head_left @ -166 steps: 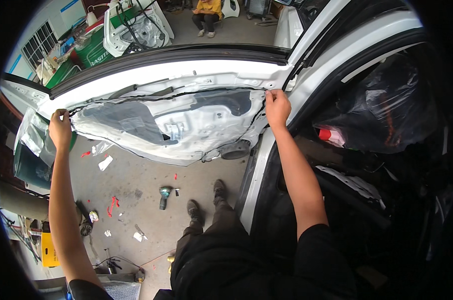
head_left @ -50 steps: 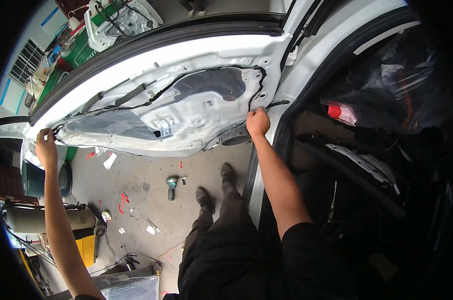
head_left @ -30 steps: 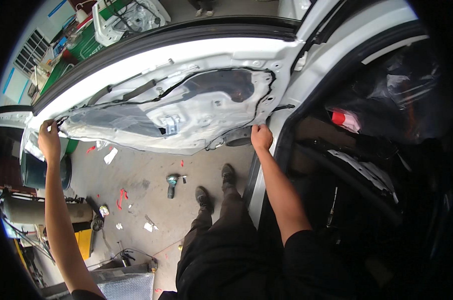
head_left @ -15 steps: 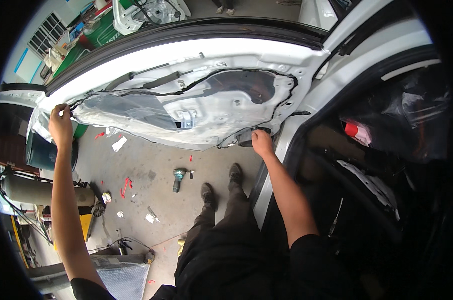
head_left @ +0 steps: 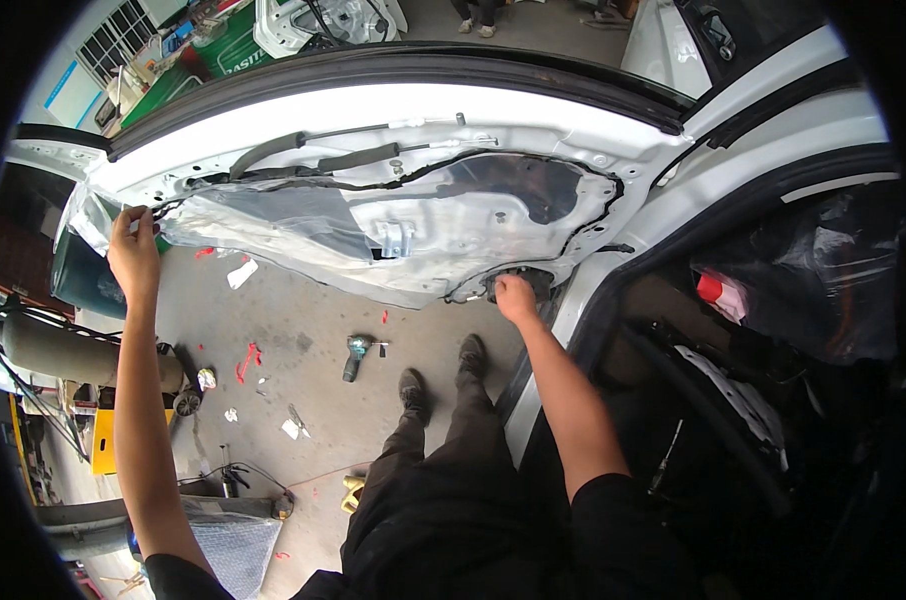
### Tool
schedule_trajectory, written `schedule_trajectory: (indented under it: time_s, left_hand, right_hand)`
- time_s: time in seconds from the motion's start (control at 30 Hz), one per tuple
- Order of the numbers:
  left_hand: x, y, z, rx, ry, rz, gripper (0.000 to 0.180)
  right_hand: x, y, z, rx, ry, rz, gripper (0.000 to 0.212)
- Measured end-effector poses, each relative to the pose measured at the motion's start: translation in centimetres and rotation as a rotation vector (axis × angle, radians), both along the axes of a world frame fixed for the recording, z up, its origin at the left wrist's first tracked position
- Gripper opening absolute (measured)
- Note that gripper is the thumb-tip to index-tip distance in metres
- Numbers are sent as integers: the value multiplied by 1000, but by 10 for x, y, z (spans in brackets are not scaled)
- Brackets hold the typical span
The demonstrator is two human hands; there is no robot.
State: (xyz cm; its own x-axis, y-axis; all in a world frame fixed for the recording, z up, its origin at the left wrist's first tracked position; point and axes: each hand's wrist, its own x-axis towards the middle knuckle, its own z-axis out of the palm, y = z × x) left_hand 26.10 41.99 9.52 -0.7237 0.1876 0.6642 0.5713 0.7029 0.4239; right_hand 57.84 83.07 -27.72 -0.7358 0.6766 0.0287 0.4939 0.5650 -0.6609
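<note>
A white car door (head_left: 533,128) stands open before me with its inner trim off. Clear plastic film (head_left: 303,225), edged by a wavy black sealant line, covers much of its inner face. At the door's left end, my left hand (head_left: 135,258) is closed in a pinch on the edge of the film. My right hand (head_left: 516,298) has its fingers curled together at the round dark speaker (head_left: 535,282) in the door's lower right corner. Whatever those fingers hold is hidden. Two sleeved cables (head_left: 363,157) run along the upper part of the door.
On the floor between the door and my feet lies a teal cordless drill (head_left: 357,357). Red scraps (head_left: 248,363) and white paper bits are scattered left of it. A grey cylindrical tank (head_left: 83,350) stands at left. The car's dark door opening (head_left: 673,400) is at my right.
My right hand has moved left across the speaker relative to the door. My left hand stays at the film's left end. The whole view has shifted slightly.
</note>
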Motion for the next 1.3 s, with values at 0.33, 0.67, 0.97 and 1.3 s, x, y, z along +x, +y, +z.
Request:
schedule_trajectory:
  time_s: [0.33, 0.67, 0.97, 1.3]
  left_hand:
    - [15, -23, -10, 70, 19, -30, 16]
    - [35, -8, -6, -68, 70, -7, 8]
    - [48, -18, -9, 37, 47, 23, 8]
    - [87, -47, -7, 12, 151, -49, 4]
  right_hand:
    - [-16, -20, -22, 2, -75, 119, 29]
    - [-24, -93, 151, -145, 295, 369, 20]
    - [-43, -90, 311, 179, 676, 55, 12]
    - [-76, -96, 361, 997, 104, 262, 20]
